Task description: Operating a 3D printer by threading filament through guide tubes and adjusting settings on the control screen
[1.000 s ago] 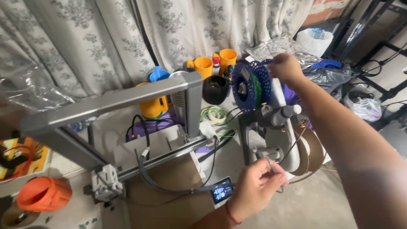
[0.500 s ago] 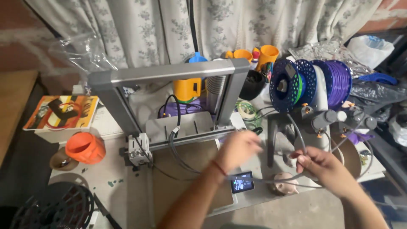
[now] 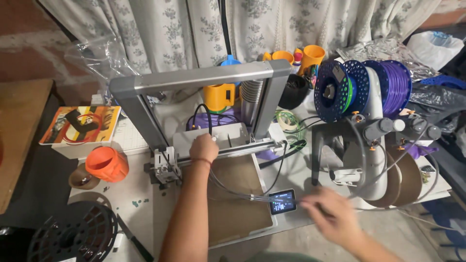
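A 3D printer with a grey gantry frame (image 3: 194,80) stands in the middle, its brown build plate (image 3: 238,194) below. My left hand (image 3: 204,148) reaches over the plate, its fingers curled on the white print head (image 3: 228,138) on the cross rail. My right hand (image 3: 330,216) is blurred, just right of the printer's small touchscreen (image 3: 282,201), with thin tubes running past it. Whether it holds anything is unclear. To the right, a white filament feeder unit (image 3: 369,160) carries a blue spool (image 3: 337,90) and a purple spool (image 3: 393,87).
An orange ribbed pot (image 3: 107,164) and a flat picture box (image 3: 80,126) sit at the left. A black empty spool (image 3: 73,237) and a dark-handled tool (image 3: 131,237) lie at the front left. Yellow cups (image 3: 313,56) and curtains stand behind; bags crowd the far right.
My left hand has moved from near the touchscreen up to the print head. My right hand has dropped from beside the feeder to just right of the screen.
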